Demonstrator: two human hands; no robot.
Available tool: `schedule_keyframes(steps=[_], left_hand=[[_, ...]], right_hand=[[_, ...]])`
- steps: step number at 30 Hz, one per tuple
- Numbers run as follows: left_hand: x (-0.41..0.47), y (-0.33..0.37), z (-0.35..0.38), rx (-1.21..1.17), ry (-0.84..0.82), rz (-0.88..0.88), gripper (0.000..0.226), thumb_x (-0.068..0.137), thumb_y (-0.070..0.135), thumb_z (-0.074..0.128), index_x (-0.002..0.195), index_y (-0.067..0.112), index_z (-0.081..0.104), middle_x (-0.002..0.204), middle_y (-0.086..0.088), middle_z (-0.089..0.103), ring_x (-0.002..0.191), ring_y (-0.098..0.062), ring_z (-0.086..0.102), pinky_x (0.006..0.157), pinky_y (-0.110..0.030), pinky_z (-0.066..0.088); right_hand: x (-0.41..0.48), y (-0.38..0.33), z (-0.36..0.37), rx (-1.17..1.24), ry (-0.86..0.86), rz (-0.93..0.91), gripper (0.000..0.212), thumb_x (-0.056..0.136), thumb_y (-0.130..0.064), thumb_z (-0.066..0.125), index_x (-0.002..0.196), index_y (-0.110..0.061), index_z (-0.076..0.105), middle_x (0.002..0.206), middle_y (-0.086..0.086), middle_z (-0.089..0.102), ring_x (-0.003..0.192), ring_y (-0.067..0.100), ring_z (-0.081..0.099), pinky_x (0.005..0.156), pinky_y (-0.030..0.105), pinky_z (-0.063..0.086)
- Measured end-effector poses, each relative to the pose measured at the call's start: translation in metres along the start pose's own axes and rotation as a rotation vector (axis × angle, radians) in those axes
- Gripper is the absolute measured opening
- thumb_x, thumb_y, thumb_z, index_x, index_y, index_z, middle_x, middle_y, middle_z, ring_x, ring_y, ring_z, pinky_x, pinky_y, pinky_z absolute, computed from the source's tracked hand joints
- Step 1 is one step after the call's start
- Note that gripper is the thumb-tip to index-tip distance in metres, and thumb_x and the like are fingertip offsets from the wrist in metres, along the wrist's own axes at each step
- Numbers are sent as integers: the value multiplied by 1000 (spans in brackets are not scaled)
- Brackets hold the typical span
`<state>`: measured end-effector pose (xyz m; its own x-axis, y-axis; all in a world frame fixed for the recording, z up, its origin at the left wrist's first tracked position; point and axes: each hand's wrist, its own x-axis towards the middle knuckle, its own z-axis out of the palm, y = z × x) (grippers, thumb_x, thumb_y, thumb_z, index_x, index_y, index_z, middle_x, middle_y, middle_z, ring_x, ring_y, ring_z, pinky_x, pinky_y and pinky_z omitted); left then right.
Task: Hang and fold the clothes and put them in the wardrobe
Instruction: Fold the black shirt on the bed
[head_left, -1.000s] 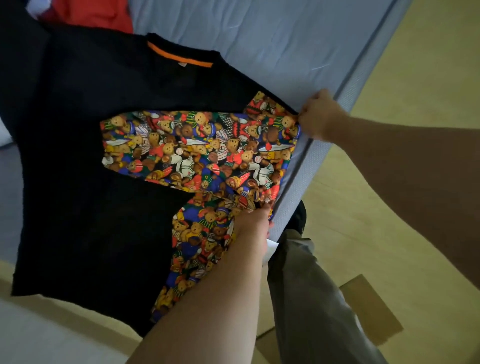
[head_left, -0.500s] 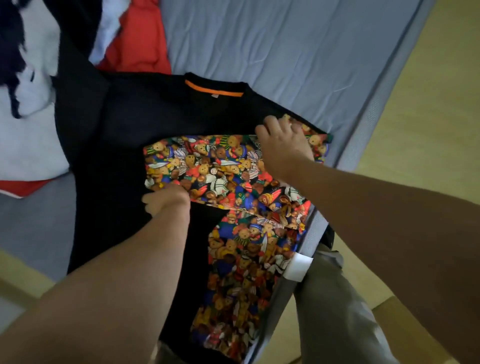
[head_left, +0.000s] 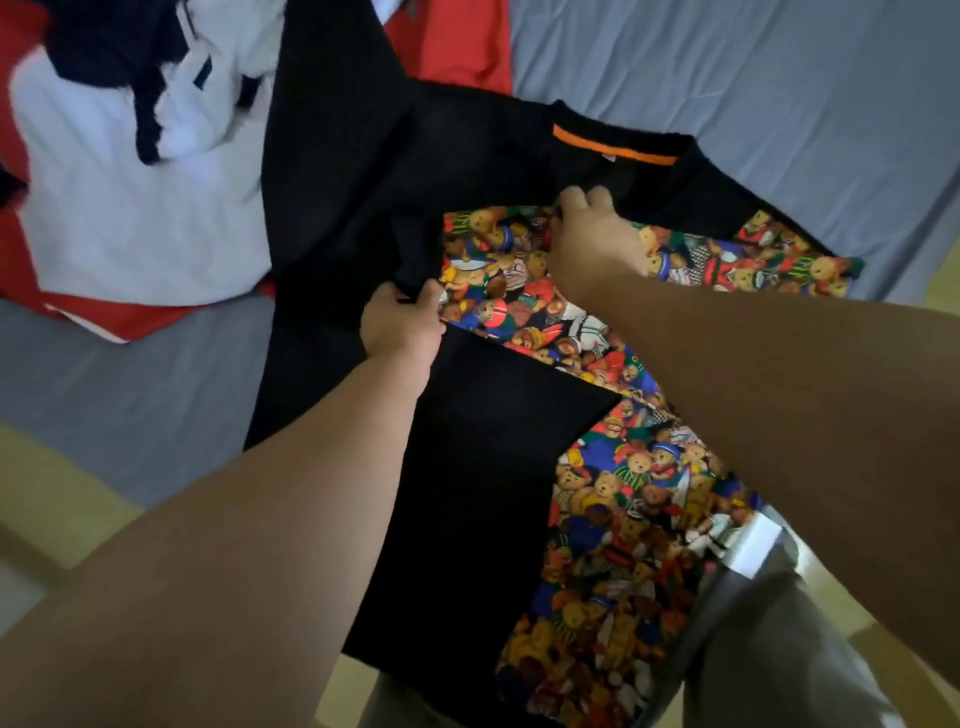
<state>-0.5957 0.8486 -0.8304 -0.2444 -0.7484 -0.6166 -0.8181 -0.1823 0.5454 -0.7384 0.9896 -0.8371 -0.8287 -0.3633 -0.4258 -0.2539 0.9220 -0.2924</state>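
Left hand (head_left: 400, 325) grips a bunched fold of black cloth, thumb on top and fingers curled under, at the left edge of the print. Right hand (head_left: 592, 239) sits knuckles up, fingers bent down into the black cloth just below the collar, with wrinkles pulling at the fingertips; the fingertips themselves are hidden. Both forearms reach in from the bottom of the view, right arm crossing over the print.

Black T-shirt (head_left: 467, 467) lies spread on the bed, collar away from the person and hem hanging off the near edge. Teddy-bear print panel (head_left: 613, 519) runs across the chest and down the right side. Orange strip (head_left: 613, 148) lines the inside of the collar. One black sleeve stretches up and left, over the other clothes.

Grey-blue sheet (head_left: 727, 78) covers the bed under the shirt. White garment (head_left: 130, 208) lies to the left, touching the sleeve, with navy cloth (head_left: 104, 47) piled on its far end. Red garment (head_left: 457, 41) shows beyond the collar and red shows again under the white one. Pale wood floor (head_left: 52, 478) is at lower left. Grey trouser leg (head_left: 779, 649) is at lower right, just beside the hanging hem.
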Motion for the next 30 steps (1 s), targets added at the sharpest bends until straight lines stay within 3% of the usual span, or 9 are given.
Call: schedule_keyframes(steps=[3, 7, 13, 16, 18, 21, 23, 27, 30], left_hand=[[7, 13, -5, 20, -29, 54, 29, 95, 39, 66, 109, 15, 58, 89, -1, 69, 66, -11, 72, 59, -29, 58], [22, 23, -29, -52, -38, -36, 39, 94, 34, 69, 125, 14, 55, 84, 4, 63, 72, -13, 73, 70, -31, 62], [63, 52, -85, -116, 399, 119, 21, 92, 30, 63, 107, 22, 51, 121, -2, 52, 86, -19, 56, 77, -31, 46], [85, 70, -104, -150, 168, 43, 45, 88, 33, 69, 127, 18, 53, 126, -2, 55, 94, -21, 58, 83, -31, 50], [89, 80, -111, -202, -40, -62, 46, 84, 29, 72, 126, 14, 61, 109, -3, 63, 83, -17, 60, 80, -30, 54], [89, 86, -121, -358, -103, -139, 29, 82, 21, 75, 110, 19, 66, 95, 2, 63, 65, -9, 58, 65, -25, 56], [91, 85, -129, -475, -169, -148, 20, 85, 18, 73, 103, 21, 63, 102, 2, 62, 68, -13, 73, 63, -28, 60], [91, 76, -135, -414, -271, -44, 23, 90, 4, 66, 106, 18, 59, 106, -4, 64, 80, -24, 77, 73, -37, 64], [83, 58, -129, 21, -155, 352, 20, 82, 9, 74, 82, 22, 58, 85, 0, 68, 73, -16, 69, 71, -25, 57]], right_hand=[[-3, -11, -9, 37, -27, 71, 46, 100, -8, 46, 144, -13, 36, 145, 15, 32, 107, 43, 59, 70, 40, 40], [-7, -44, -21, 32, -20, -84, 52, 98, -12, 51, 147, -19, 35, 150, 10, 27, 93, 36, 61, 64, 37, 40], [19, -126, -39, 415, 84, -209, 43, 99, -32, 52, 139, -16, 46, 144, 5, 40, 111, 29, 57, 83, 36, 45], [46, -165, -53, 587, 89, -158, 62, 95, -40, 60, 147, -14, 40, 143, 5, 49, 124, 23, 54, 94, 27, 40], [58, -184, -60, 717, 27, -79, 66, 93, -34, 64, 149, -12, 37, 132, 5, 60, 116, 24, 61, 97, 30, 48], [62, -195, -60, 1065, -64, 66, 32, 94, -9, 60, 125, -16, 58, 88, 1, 64, 61, 13, 61, 52, 25, 52], [57, -190, -58, 1211, -194, 220, 18, 94, -3, 55, 98, -20, 60, 75, -1, 59, 44, 7, 52, 44, 18, 39], [43, -147, -44, 1278, -347, 419, 27, 87, 14, 50, 89, -13, 53, 79, 5, 63, 68, 13, 66, 54, 25, 43], [30, -120, -38, 1140, -349, 420, 27, 78, 16, 50, 75, -11, 53, 89, 9, 58, 78, 23, 61, 55, 26, 45]])
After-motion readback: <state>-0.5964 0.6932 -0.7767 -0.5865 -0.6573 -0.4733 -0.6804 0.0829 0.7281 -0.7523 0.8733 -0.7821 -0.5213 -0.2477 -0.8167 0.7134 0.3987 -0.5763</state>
